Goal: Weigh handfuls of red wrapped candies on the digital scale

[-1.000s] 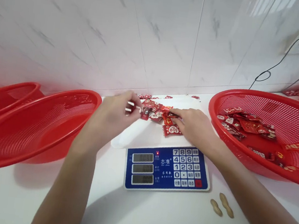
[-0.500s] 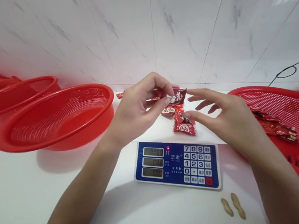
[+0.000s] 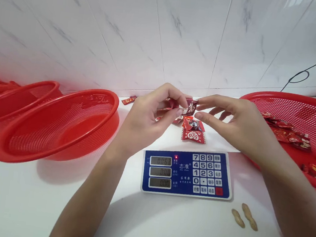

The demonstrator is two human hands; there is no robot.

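My left hand (image 3: 152,119) pinches a dark red wrapped packet (image 3: 190,107) between thumb and fingertips, above the white platform of the scale. From the right, my right hand (image 3: 232,120) reaches to the packet's right end; its fingertips are at the edge and its thumb is just below, with a small gap between. Under the hands, red wrapped sweets lie on the platform, the nearest a red packet (image 3: 193,135) marked 520. The scale's blue panel (image 3: 187,172) with lit displays is in front of them. My left fingers partly hide the other sweets.
A red basket (image 3: 59,122) stands on the left, another red basket (image 3: 18,103) behind it. On the right, a red basket (image 3: 293,97) holds wrapped sweets. Two peanuts (image 3: 249,217) lie front right. A small red packet (image 3: 128,100) is near the tiled wall.
My right thumb has risen from the sweets on the platform toward the held packet, and its fingertips have closed in on the packet's edge. My left hand has lowered slightly, still holding the packet.
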